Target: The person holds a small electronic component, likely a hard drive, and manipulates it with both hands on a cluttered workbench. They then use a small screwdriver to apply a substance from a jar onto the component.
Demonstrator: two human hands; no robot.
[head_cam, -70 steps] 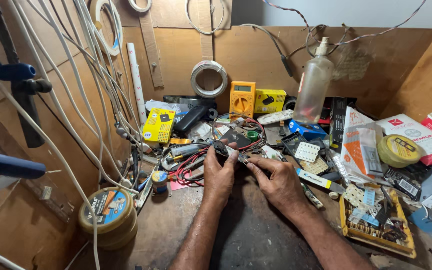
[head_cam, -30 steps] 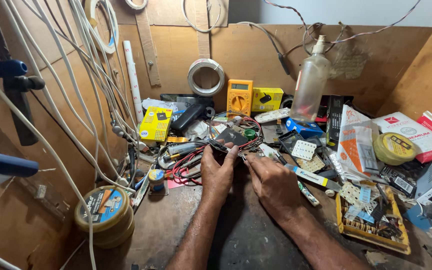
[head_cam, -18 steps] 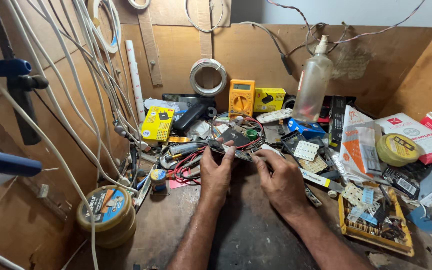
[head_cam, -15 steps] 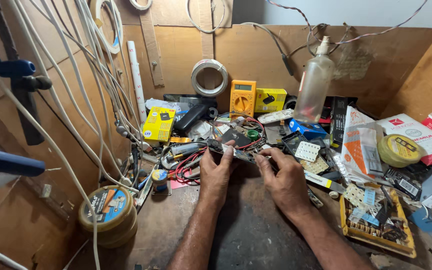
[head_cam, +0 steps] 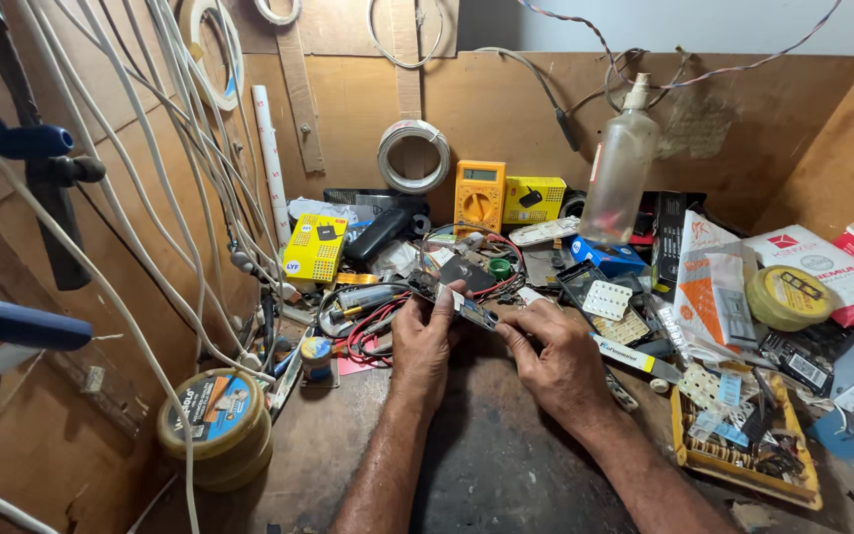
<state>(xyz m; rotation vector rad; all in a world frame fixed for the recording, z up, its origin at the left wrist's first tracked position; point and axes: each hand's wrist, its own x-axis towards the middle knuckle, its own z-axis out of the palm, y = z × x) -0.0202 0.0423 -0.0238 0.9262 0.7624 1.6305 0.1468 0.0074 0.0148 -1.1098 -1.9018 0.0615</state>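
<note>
Green-and-dark narrow circuit board (head_cam: pixel 467 309): I am pinching it between both hands above the bench, long axis slanting from upper left to lower right. Left hand (head_cam: pixel 422 341) is gripping its upper end; right hand (head_cam: pixel 554 358) is nipping the lower end. Yellow multimeter (head_cam: pixel 479 196) is standing behind.

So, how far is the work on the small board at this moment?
Done: the narrow circuit board is off the clutter and lifted above the bench. In hand: the left hand pinches one end, the right hand is at the other. Left: the yellow multimeter stands unused at the back; no repair shows.
</note>
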